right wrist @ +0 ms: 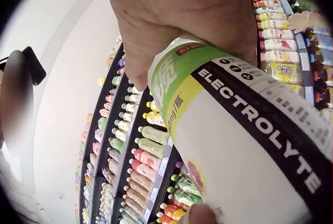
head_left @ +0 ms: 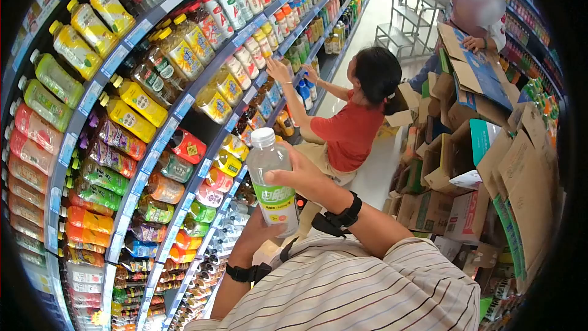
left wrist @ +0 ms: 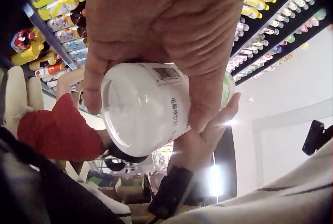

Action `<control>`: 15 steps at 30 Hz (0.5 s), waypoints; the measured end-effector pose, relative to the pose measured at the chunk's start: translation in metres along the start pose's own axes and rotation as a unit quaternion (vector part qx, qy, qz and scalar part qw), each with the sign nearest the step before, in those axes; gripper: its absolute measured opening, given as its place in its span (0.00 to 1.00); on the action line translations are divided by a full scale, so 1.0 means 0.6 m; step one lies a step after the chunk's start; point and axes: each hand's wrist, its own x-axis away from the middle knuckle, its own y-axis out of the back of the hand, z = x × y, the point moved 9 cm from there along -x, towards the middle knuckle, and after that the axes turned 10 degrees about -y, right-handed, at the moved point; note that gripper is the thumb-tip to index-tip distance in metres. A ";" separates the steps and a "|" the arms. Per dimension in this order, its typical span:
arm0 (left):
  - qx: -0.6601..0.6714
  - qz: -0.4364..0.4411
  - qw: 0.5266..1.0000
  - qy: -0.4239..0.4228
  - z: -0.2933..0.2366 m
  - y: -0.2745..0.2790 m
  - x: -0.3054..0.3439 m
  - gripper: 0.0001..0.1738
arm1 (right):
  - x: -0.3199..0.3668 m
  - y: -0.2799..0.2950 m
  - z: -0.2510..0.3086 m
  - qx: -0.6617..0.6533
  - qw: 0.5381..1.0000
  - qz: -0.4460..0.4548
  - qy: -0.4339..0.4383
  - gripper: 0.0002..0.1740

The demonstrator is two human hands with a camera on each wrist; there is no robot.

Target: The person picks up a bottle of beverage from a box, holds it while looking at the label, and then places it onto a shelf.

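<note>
A clear drink bottle point(head_left: 267, 175) with a white cap and a green, white and yellow label stands nearly upright before the person's chest, both hands on it. My right hand point(head_left: 303, 175) grips its upper part, thumb across the front. Lower down, my left hand point(head_left: 260, 233) holds the base between thumb and fingers. The left wrist view shows the bottle's round base point(left wrist: 127, 112) and the left hand point(left wrist: 166, 31) about it. In the right wrist view, the label point(right wrist: 234, 146) reads ELECTROLYTE, below the right hand point(right wrist: 187, 15).
Shelves of drink bottles point(head_left: 131, 101) curve along the left. A person in a red shirt point(head_left: 352, 132) reaches to the shelf ahead. Cardboard boxes point(head_left: 453, 159) pile up at the right, where another person point(head_left: 496, 37) stands. A step ladder point(head_left: 404, 24) is farther down the aisle.
</note>
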 end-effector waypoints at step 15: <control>-0.062 0.042 0.997 0.007 0.024 -0.064 -0.066 0.47 | 0.042 0.100 0.020 -0.021 0.999 -0.030 0.006 0.44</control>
